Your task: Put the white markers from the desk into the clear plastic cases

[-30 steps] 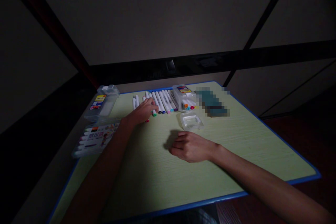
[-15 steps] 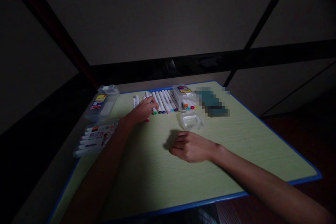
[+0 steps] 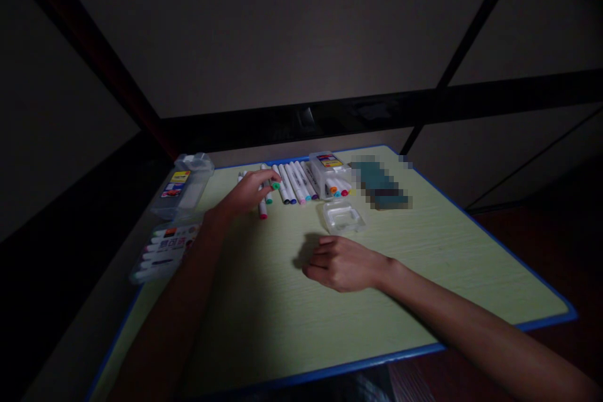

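Note:
My left hand [image 3: 250, 191] is closed around a green-capped marker [image 3: 276, 186], raised a little at the row, its green end pointing toward me. Just beneath that hand lie a red-ended marker [image 3: 262, 210] and another green-ended marker [image 3: 269, 196]. To its right runs a row of white markers [image 3: 296, 183] with dark, blue, pink and purple ends. My right hand [image 3: 346, 264] rests on the table, fingers curled into a loose fist with no object showing. Beyond it sits a small clear plastic lid [image 3: 343, 218].
A clear case [image 3: 325, 176] on its side holds several markers. At the left are an open clear case [image 3: 183, 188] and a flat pack of markers [image 3: 164, 251]. A pixelated teal object [image 3: 379, 182] lies right on the blue-edged table [image 3: 424, 289]. A panelled wall stands behind.
My left hand has lifted the green-capped marker slightly from the row, uncovering the red-ended and other green-ended markers. My right hand stays where it was.

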Tool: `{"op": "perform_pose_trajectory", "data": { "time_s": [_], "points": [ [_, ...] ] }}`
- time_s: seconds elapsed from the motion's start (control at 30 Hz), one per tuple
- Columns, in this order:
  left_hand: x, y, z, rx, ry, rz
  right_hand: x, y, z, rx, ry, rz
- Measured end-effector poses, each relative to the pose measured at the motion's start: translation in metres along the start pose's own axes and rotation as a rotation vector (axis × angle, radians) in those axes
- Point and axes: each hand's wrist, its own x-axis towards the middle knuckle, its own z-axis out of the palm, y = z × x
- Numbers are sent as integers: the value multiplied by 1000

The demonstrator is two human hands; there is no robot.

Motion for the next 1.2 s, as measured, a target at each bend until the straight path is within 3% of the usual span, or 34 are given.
{"op": "perform_pose_trajectory", "data": {
  "time_s": [0.6,0.97,1.2],
  "points": [
    [1,25,-12,37,28,107,-1,1,0,3,-5,14],
    [4,55,-12,57,-6,205,-2,2,-1,-7,9,25],
    [3,76,-12,12,-52,290,0,2,-5,-77,120,127]
  ]
}}
